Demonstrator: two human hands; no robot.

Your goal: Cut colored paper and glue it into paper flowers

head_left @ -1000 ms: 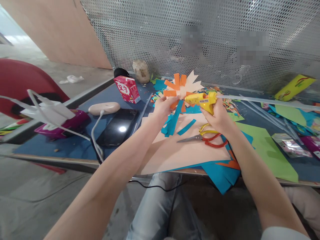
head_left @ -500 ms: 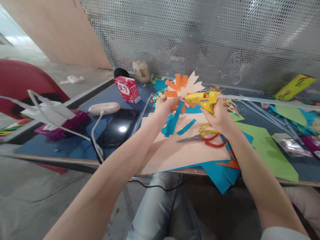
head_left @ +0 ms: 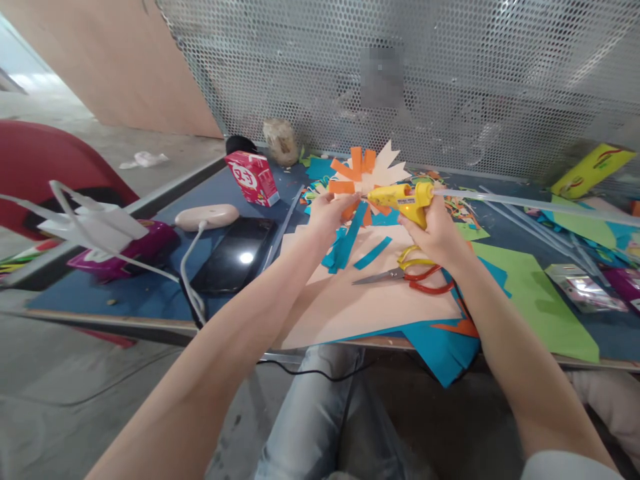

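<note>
My right hand (head_left: 434, 230) is wrapped round the handle of a yellow hot glue gun (head_left: 403, 200), with a long clear glue stick (head_left: 520, 201) trailing out of its back to the right. The nozzle points left, close to my left fingertips. My left hand (head_left: 326, 215) pinches a fringed paper piece (head_left: 367, 177) with orange, pale and blue strips spread out like petals. Below the hands, scissors (head_left: 395, 275) with red and yellow handles lie on a pale paper sheet (head_left: 320, 313). Loose blue strips (head_left: 373, 253) rest beside them.
Left on the blue table are a black phone (head_left: 235, 255), a white charging case (head_left: 207, 217), a pink box (head_left: 251, 177) and a white plug with cables (head_left: 95, 230). Paper scraps (head_left: 460, 213) lie behind the hands. Green sheets (head_left: 545, 300) sit right. A perforated metal panel (head_left: 300, 67) stands behind.
The glue gun has drawn back very slightly to the left and down, its nozzle still by my left fingers. The view has shifted a little; otherwise both hands keep their hold.
</note>
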